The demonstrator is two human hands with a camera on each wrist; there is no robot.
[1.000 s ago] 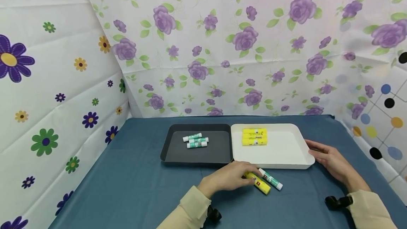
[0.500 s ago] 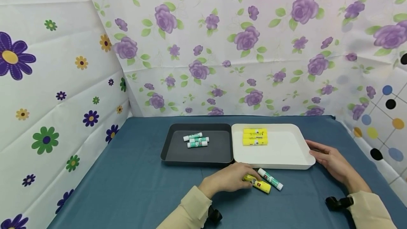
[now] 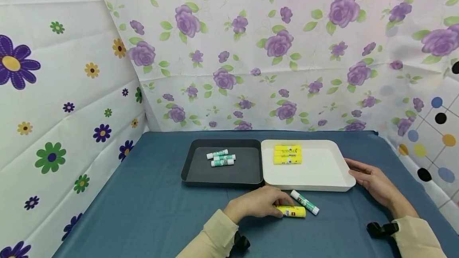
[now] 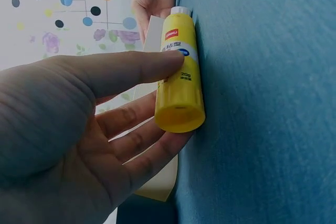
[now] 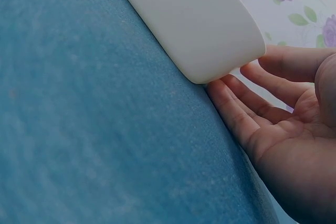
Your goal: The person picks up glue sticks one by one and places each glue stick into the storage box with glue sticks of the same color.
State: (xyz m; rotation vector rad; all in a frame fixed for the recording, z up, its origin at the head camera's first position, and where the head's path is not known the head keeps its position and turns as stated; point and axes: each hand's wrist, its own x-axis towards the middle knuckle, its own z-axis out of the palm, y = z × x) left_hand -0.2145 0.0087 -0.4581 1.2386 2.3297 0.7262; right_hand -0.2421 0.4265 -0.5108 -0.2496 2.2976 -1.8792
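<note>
My left hand (image 3: 256, 203) pinches a yellow glue stick (image 3: 295, 212) by its left end, low over the blue cloth. In the left wrist view the thumb lies across the label of this glue stick (image 4: 178, 93), with the fingers behind it. Just beyond, a green-and-white glue stick (image 3: 305, 202) lies slantwise on the cloth. At the right end of the white tray (image 3: 315, 170), my right hand (image 3: 374, 184) touches the rim with fingertips and thumb. Its fingers (image 5: 236, 106) are fairly straight against the tray's corner in the right wrist view.
Several yellow glue sticks (image 3: 287, 154) lie side by side in the white tray. The dark grey tray (image 3: 247, 170) adjoins it on the left, holding 3 green-and-white glue sticks (image 3: 221, 157). A floral curtain (image 3: 229, 51) hangs behind the table.
The left hand has drawn slightly nearer, and the yellow glue stick has turned from slanting to nearly level across the view. The right hand stays at the white tray.
</note>
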